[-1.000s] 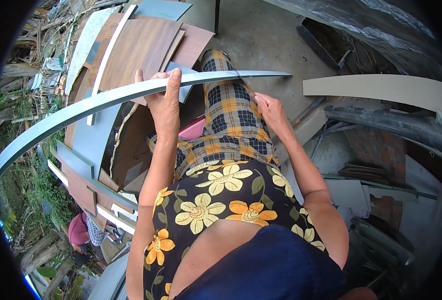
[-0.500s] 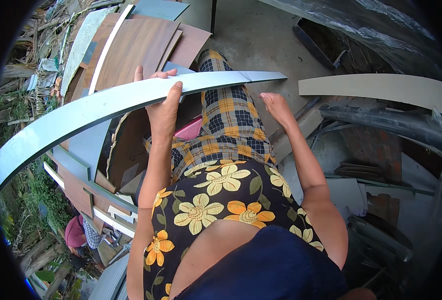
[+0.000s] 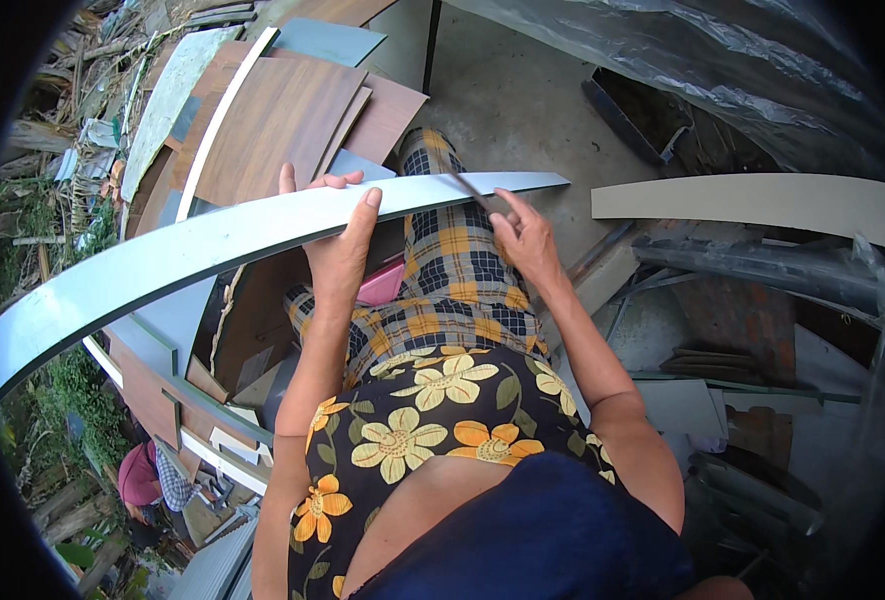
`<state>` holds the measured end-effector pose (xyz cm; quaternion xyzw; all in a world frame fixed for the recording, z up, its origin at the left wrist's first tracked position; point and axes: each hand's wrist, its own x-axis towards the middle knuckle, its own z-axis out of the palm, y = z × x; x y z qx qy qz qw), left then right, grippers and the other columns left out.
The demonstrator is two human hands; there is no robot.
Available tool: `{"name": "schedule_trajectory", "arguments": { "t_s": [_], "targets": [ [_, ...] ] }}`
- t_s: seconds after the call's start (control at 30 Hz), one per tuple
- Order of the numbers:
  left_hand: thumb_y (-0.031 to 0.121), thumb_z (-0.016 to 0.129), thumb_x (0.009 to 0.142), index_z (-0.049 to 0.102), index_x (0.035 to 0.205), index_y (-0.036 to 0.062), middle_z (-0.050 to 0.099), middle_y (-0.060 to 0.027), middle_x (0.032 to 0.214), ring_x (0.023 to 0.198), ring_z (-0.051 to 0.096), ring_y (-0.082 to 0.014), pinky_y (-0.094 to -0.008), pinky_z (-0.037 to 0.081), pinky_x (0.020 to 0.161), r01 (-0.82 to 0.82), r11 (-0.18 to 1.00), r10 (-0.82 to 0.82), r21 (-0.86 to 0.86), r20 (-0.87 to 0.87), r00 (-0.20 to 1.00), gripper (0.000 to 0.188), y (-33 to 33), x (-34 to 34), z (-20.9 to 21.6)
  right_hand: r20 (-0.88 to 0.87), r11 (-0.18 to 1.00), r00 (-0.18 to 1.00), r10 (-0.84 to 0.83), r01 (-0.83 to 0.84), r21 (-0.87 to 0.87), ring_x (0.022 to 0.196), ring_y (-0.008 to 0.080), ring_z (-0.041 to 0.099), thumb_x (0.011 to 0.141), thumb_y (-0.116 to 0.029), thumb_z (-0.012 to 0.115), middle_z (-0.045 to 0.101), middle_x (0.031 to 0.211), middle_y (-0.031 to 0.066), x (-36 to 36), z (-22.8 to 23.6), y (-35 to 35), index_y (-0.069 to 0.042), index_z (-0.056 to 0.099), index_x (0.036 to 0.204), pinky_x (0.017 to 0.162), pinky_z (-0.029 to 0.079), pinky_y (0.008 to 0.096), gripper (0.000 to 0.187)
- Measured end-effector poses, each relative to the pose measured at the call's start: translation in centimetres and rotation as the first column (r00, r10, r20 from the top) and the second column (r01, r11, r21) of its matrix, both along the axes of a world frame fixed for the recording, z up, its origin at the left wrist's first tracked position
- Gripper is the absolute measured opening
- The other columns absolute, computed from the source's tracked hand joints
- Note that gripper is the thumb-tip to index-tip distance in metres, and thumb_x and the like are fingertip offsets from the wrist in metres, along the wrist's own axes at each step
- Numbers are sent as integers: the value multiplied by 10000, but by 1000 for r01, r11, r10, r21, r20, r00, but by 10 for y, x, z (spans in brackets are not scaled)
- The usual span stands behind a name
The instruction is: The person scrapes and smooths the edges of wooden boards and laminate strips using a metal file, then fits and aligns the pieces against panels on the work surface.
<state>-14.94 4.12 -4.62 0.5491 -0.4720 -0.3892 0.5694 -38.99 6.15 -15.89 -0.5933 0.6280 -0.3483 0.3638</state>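
Note:
A long, narrow white strip of board (image 3: 213, 235) with a dark lower edge crosses in front of me, from the far left to past my knees. My left hand (image 3: 341, 255) grips it near its middle, thumb on the near side and fingers behind. My right hand (image 3: 528, 240) is closed on a thin, dark, blade-like tool (image 3: 475, 192), blurred by motion. The tool lies across the strip's right part, over my checked trouser leg (image 3: 448, 250). Its exact kind is hard to make out. The right fingers are close to the strip's lower edge.
Wood-patterned and pale panels (image 3: 273, 120) are piled at the left. A beige strip (image 3: 743, 195) lies to the right, above a plastic-wrapped bundle (image 3: 753, 260). A black tray (image 3: 633, 110) stands farther back on concrete. Another person (image 3: 148, 475) is at lower left.
My right hand has moved left to the strip, and the dark tool now shows across it. My left hand keeps its hold; the strip sits slightly lower in view.

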Motion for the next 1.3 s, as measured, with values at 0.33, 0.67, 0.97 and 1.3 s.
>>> {"name": "schedule_trajectory", "arguments": {
  "t_s": [0.33, 0.67, 0.97, 1.3],
  "targets": [
    [467, 665, 881, 269, 1466, -57, 545, -144, 1242, 1276, 495, -292, -424, 386, 1077, 269, 958, -270, -103, 3, 963, 880, 18, 17, 7, 90, 947, 996, 20, 10, -321, 698, 152, 591, 816, -68, 724, 632, 808, 67, 22, 9, -24, -25, 687, 1084, 652, 471, 290, 274],
    [584, 603, 807, 322, 1451, 2, 398, -294, 1416, 1347, 364, -466, -579, 271, 1133, -87, 742, -84, -665, -221, 972, 912, 20, 80, 102, 144, 962, 952, 269, -274, 16, 879, 194, 659, 896, -221, 668, 706, 996, 129, -2, 24, -60, -35, 671, 1158, 810, 504, 314, 321],
    [370, 492, 898, 337, 1368, 59, 592, -164, 1023, 1011, 612, -293, -512, 460, 993, -368, 793, 200, -486, -363, 910, 584, 11, 76, 96, 151, 888, 892, 427, -382, -256, 759, 166, 565, 1019, -161, 459, 595, 907, 93, 69, 79, 3, -157, 468, 1445, 732, 488, 316, 426],
    [347, 413, 943, 347, 1343, 62, 553, -132, 946, 943, 611, -247, -463, 501, 945, -382, 780, 215, -497, -360, 908, 495, 14, 60, 105, 24, 942, 998, 65, -69, 329, 641, 101, 501, 994, -183, 463, 492, 654, 10, -25, -67, -27, -147, 533, 1396, 638, 459, 288, 410]
  ]
}}
